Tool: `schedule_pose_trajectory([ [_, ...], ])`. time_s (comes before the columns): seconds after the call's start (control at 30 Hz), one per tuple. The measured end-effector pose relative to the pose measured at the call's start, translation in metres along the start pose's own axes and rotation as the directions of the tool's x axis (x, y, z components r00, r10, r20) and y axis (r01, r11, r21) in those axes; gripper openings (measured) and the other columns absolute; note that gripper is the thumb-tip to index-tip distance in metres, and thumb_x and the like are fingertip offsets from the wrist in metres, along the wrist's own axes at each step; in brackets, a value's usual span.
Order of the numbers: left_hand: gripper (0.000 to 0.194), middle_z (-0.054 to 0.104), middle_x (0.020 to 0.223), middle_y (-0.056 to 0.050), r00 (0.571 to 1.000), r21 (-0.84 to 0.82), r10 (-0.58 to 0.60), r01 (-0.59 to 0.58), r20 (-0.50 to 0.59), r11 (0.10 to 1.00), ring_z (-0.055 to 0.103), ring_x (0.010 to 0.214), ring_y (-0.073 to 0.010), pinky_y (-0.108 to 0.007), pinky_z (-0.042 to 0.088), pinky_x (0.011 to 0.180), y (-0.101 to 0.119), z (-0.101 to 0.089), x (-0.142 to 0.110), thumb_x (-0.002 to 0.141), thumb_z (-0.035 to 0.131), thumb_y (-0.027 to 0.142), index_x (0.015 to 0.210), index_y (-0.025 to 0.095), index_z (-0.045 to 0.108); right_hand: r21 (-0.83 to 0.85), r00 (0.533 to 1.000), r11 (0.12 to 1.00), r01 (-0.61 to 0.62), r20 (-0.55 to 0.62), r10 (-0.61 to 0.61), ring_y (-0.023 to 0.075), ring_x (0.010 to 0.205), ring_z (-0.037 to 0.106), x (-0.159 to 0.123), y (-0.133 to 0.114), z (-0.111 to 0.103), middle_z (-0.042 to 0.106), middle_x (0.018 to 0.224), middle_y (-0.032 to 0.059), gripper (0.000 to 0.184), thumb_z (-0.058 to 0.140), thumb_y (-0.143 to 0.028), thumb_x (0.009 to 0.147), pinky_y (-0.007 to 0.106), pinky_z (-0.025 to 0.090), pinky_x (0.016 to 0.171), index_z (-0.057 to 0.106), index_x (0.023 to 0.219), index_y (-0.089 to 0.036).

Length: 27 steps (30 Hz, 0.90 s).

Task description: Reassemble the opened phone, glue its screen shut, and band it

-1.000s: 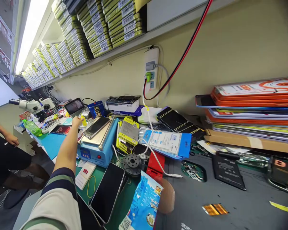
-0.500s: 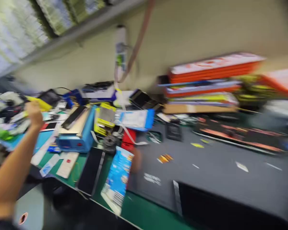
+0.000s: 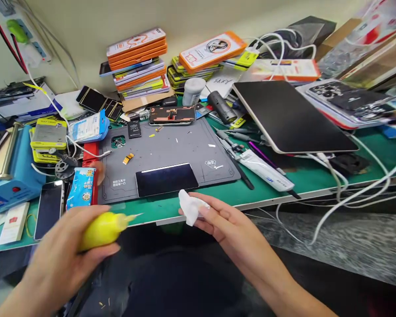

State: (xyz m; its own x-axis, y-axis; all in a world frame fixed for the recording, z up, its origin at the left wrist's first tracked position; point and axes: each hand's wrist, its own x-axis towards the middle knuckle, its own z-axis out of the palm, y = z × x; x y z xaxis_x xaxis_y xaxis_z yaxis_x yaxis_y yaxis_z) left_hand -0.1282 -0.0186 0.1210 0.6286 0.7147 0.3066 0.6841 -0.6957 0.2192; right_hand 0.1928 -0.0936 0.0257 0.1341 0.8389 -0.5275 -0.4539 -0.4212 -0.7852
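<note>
My left hand (image 3: 62,251) is wrapped round a yellow squeeze bottle (image 3: 104,230), whose thin nozzle tip points right. In my right hand (image 3: 229,224) a folded white wipe (image 3: 190,207) is pinched between thumb and fingers. Both hands are above the table's front edge, a short way apart. Just beyond them a phone screen (image 3: 166,179) lies dark side up on the grey work mat (image 3: 168,149). At the mat's back edge an opened phone body (image 3: 172,115) shows its inside, with a black battery (image 3: 134,130) to its left.
A blue wipes packet (image 3: 82,187) and a blue machine (image 3: 23,167) stand at left. Orange boxes (image 3: 137,48) are stacked at the back. To the right lie a tablet (image 3: 293,114) with a white cable, a white tube (image 3: 267,169) and several tools.
The view has swung right. My left hand, earlier reaching far left among the clutter, is now in front of me with the yellow bottle. My right hand with the wipe has come into view.
</note>
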Motion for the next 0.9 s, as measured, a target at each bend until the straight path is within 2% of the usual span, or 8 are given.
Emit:
schedule_pose_trajectory([
  [0.13,0.044,0.078,0.112,-0.010,0.968,0.049,0.226,-0.232,0.111,0.971,0.077,0.094,-0.0230,-0.034,0.062,0.080,0.050,0.026,0.036,0.116,0.050,0.053,0.139,0.017,0.056,0.034,1.000,0.999,-0.013,0.025,0.012,0.0294,0.121,0.078,-0.002,0.001,-0.011,0.082,0.128,0.0088,0.065,0.096,-0.071,0.073,0.040,0.067,0.104,0.086,0.123,-0.030],
  [0.2,0.044,0.077,0.108,-0.010,0.941,0.126,0.305,-0.323,0.145,0.938,0.075,0.088,-0.0230,-0.036,0.060,0.075,0.064,0.038,0.051,0.117,0.047,0.049,0.139,0.012,0.056,0.059,1.000,0.998,-0.011,0.020,0.010,0.0277,0.119,0.078,-0.002,0.002,-0.015,0.083,0.127,0.0069,0.063,0.096,-0.071,0.074,0.037,0.068,0.102,0.086,0.123,-0.033],
  [0.3,0.041,0.077,0.103,-0.010,0.914,0.238,0.368,-0.401,0.171,0.885,0.070,0.081,-0.0233,-0.038,0.055,0.069,0.076,0.045,0.065,0.118,0.045,0.044,0.135,0.009,0.059,0.097,0.999,0.995,-0.017,0.029,0.015,0.0264,0.117,0.079,-0.003,0.004,-0.020,0.083,0.128,0.0060,0.061,0.096,-0.071,0.074,0.036,0.069,0.100,0.087,0.122,-0.034],
  [0.43,0.032,0.074,0.096,-0.007,0.891,0.347,0.400,-0.452,0.215,0.822,0.065,0.076,-0.0237,-0.041,0.048,0.063,0.084,0.048,0.075,0.118,0.051,0.036,0.127,0.009,0.064,0.140,0.998,0.990,-0.035,0.059,0.027,0.0263,0.115,0.080,-0.003,0.007,-0.024,0.084,0.125,0.0077,0.062,0.096,-0.071,0.074,0.036,0.068,0.100,0.087,0.122,-0.033],
  [0.57,0.026,0.072,0.092,-0.005,0.875,0.349,0.419,-0.482,0.244,0.803,0.063,0.075,-0.0228,-0.041,0.046,0.062,0.091,0.050,0.082,0.116,0.056,0.032,0.122,0.009,0.067,0.159,0.997,0.987,-0.040,0.074,0.029,0.0278,0.120,0.078,-0.001,0.011,-0.026,0.082,0.133,0.0079,0.060,0.094,-0.070,0.077,0.038,0.067,0.104,0.086,0.123,-0.033],
  [0.7,0.024,0.072,0.091,-0.004,0.870,0.350,0.434,-0.492,0.234,0.797,0.063,0.074,-0.0213,-0.041,0.045,0.062,0.095,0.048,0.086,0.116,0.055,0.029,0.122,0.009,0.066,0.169,0.996,0.985,-0.037,0.084,0.023,0.0307,0.125,0.077,0.000,0.013,-0.029,0.081,0.135,0.0094,0.060,0.094,-0.068,0.079,0.042,0.067,0.106,0.086,0.125,-0.031],
  [0.9,0.023,0.076,0.092,-0.004,0.873,0.369,0.431,-0.487,0.228,0.792,0.067,0.076,-0.0199,-0.040,0.046,0.063,0.096,0.049,0.087,0.119,0.049,0.028,0.121,0.013,0.066,0.176,0.994,0.984,-0.037,0.105,0.018,0.0326,0.117,0.080,0.001,0.010,-0.031,0.082,0.128,0.0110,0.056,0.093,-0.065,0.082,0.050,0.065,0.109,0.086,0.124,-0.028],
])
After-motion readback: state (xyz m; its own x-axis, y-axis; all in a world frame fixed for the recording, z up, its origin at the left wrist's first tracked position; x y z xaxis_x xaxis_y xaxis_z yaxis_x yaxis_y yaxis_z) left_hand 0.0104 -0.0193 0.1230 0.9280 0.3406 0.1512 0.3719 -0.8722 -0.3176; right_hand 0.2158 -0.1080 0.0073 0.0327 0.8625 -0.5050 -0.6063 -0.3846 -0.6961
